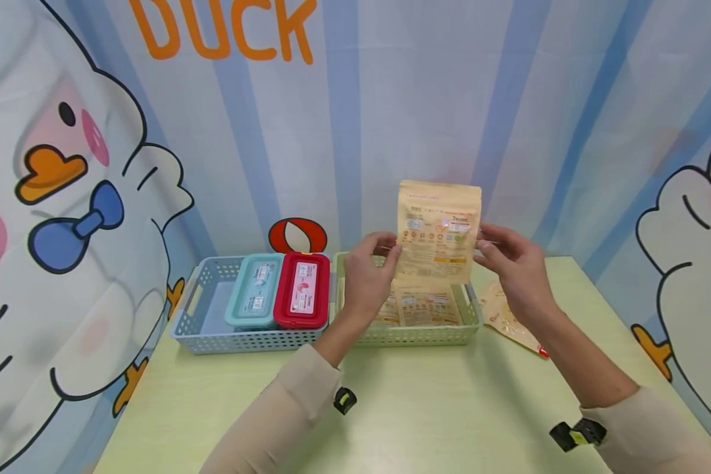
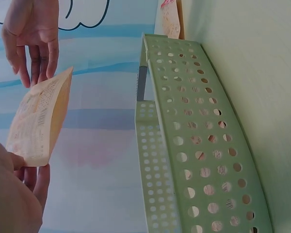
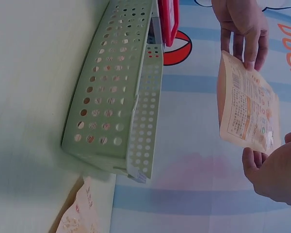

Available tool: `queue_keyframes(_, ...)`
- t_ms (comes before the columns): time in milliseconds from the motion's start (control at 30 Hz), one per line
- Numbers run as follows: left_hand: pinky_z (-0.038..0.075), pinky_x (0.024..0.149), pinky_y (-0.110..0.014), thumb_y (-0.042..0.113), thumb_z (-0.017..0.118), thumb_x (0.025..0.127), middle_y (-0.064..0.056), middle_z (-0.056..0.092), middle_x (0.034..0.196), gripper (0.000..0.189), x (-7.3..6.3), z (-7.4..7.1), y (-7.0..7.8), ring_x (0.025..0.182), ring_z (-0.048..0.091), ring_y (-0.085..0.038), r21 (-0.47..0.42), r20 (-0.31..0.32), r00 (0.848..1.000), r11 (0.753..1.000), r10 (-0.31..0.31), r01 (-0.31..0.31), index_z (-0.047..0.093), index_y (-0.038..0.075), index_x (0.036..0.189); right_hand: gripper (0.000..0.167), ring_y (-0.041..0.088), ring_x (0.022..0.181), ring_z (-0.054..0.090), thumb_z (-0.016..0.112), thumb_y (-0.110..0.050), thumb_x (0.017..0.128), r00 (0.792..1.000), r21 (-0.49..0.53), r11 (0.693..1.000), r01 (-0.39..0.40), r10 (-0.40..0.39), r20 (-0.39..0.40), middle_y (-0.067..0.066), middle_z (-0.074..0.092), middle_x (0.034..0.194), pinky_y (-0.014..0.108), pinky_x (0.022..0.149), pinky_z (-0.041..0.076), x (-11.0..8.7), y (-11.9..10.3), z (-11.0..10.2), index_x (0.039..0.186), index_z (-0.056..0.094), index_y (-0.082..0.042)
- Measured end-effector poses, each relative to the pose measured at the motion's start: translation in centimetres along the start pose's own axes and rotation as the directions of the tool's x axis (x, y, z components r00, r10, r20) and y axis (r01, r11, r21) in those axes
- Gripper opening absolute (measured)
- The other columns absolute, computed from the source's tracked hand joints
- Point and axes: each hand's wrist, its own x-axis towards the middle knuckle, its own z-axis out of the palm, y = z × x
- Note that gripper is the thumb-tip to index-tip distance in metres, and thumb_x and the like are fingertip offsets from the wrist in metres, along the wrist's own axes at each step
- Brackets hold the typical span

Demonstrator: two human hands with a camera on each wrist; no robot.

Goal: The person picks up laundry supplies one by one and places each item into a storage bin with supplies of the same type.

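A tan printed pouch is held upright over the green basket, its printed face toward me. My left hand pinches its left edge between thumb and fingers. At the right edge, my right hand has thumb and fingertips on the pouch; the fingers behind it are partly hidden. In the left wrist view the pouch shows its side fold, and the right hand meets its far edge. Similar pouches lie inside the green basket.
Left of the green basket, a blue basket holds a teal-lidded box and a red-lidded box. Another tan packet lies on the table, right of the green basket. A striped, duck-printed curtain hangs behind.
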Motion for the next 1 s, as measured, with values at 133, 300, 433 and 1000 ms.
queue_keyframes(133, 0.061, 0.075, -0.027, 0.01, 0.073, 0.101, -0.007, 0.074, 0.113, 0.028, -0.1, -0.1, 0.1, 0.097, 0.073, -0.02, 0.009, 0.037, 0.998, 0.999, -0.043, 0.042, 0.072, 0.006, 0.128, 0.052, 0.02, 0.118, 0.062, 0.064, -0.013, 0.107, 1.0, 0.004, 1.0, -0.008, 0.008, -0.008, 0.013, 0.06, 0.132, 0.024, 0.094, 0.057, 0.1, 0.1, 0.3, 0.149, 0.049, 0.014)
queue_keyframes(300, 0.062, 0.076, -0.027, 0.012, 0.074, 0.1, -0.008, 0.07, 0.119, 0.039, -0.2, -0.3, 0.2, 0.102, 0.071, -0.021, 0.041, 0.073, 0.993, 0.995, -0.094, 0.092, 0.067, 0.005, 0.138, 0.051, 0.021, 0.12, 0.062, 0.064, -0.012, 0.107, 1.0, -0.007, 1.0, -0.018, 0.018, -0.009, 0.016, 0.059, 0.135, 0.026, 0.097, 0.057, 0.3, 0.2, 0.9, 0.148, 0.049, 0.013)
queue_keyframes(433, 0.062, 0.078, -0.027, 0.014, 0.075, 0.1, -0.008, 0.068, 0.121, 0.044, -0.2, -0.5, 0.2, 0.104, 0.069, -0.022, 0.068, 0.09, 0.989, 0.991, -0.119, 0.113, 0.064, 0.005, 0.142, 0.049, 0.021, 0.122, 0.061, 0.061, -0.013, 0.109, 1.0, -0.028, 0.999, -0.026, 0.026, 0.005, 0.022, 0.056, 0.14, 0.028, 0.1, 0.055, 0.4, 0.3, 1.2, 0.149, 0.049, 0.012)
queue_keyframes(1000, 0.058, 0.087, -0.038, 0.021, 0.073, 0.1, -0.01, 0.064, 0.122, 0.052, -0.4, -1.3, -0.2, 0.109, 0.064, -0.024, 0.213, 0.155, 0.958, 0.955, -0.242, 0.207, 0.059, 0.002, 0.146, 0.047, 0.026, 0.127, 0.058, 0.058, -0.015, 0.11, 0.996, -0.073, 0.994, -0.084, 0.086, 0.022, 0.026, 0.053, 0.147, 0.029, 0.101, 0.055, 0.7, 2.0, 2.3, 0.15, 0.05, 0.009)
